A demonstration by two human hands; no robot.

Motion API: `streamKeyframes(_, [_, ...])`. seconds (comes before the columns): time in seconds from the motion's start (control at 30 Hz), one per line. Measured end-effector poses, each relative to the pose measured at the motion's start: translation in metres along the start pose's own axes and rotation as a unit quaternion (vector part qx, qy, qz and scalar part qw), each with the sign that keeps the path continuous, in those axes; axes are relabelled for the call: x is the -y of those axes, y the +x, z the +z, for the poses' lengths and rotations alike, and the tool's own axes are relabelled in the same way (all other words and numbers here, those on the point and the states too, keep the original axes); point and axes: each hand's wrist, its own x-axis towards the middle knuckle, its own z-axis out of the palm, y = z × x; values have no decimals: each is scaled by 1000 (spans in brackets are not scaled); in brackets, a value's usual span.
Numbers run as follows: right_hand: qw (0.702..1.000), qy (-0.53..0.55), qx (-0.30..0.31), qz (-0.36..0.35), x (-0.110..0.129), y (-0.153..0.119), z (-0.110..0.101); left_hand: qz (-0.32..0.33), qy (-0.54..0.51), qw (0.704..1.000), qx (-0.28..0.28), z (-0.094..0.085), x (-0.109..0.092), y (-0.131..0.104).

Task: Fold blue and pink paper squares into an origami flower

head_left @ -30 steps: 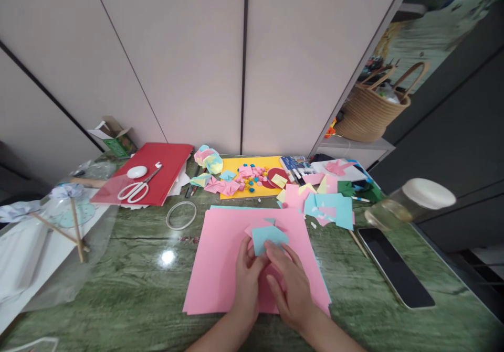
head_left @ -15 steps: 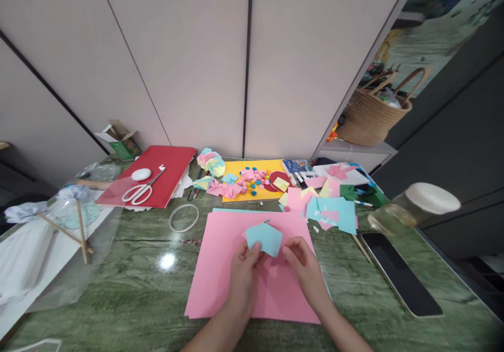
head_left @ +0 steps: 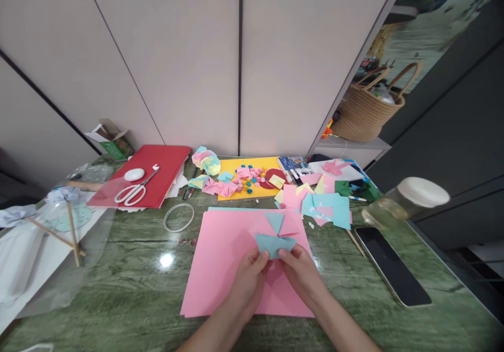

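Observation:
A folded light-blue paper piece (head_left: pixel 274 245) is held above pink sheets (head_left: pixel 220 268). My left hand (head_left: pixel 252 273) pinches its lower left edge between thumb and fingers. On the lower right edge, my right hand (head_left: pixel 297 268) grips the same piece with its thumb on top. Just above it a light-blue triangle (head_left: pixel 274 222) points down toward the piece, with a pink flap beside it. Whether these parts are all joined is hard to tell. The fingers under the paper are hidden.
White scissors (head_left: pixel 136 190) lie on a red folder (head_left: pixel 165 166). Tape roll (head_left: pixel 178 217) sits left of the pink sheets. Paper scraps (head_left: pixel 326 205), a phone (head_left: pixel 391 265) and a lidded jar (head_left: pixel 405 200) are at right. Behind is a yellow sheet (head_left: pixel 226 168) bearing small pieces.
My right hand has moved in and taken hold of the blue paper. The paper has turned, showing folds and a triangle above. The camera view has shifted slightly.

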Motion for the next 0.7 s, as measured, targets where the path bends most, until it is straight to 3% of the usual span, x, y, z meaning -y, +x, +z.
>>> streamKeyframes(0.2, [999,-28,9,-17,5,-2,-2,8,20,999,37,3,-9,-2])
streamKeyframes(0.37, [997,-68,26,-7,8,-5,-3,18,30,999,10,7,-19,-3])
streamKeyframes(0.5, [996,-83,-6,5,13,-7,0,19,37,999,7,6,-21,0])
streamKeyframes(0.7, [988,-114,-57,-86,24,-9,10,37,51,998,15,2,-20,2])
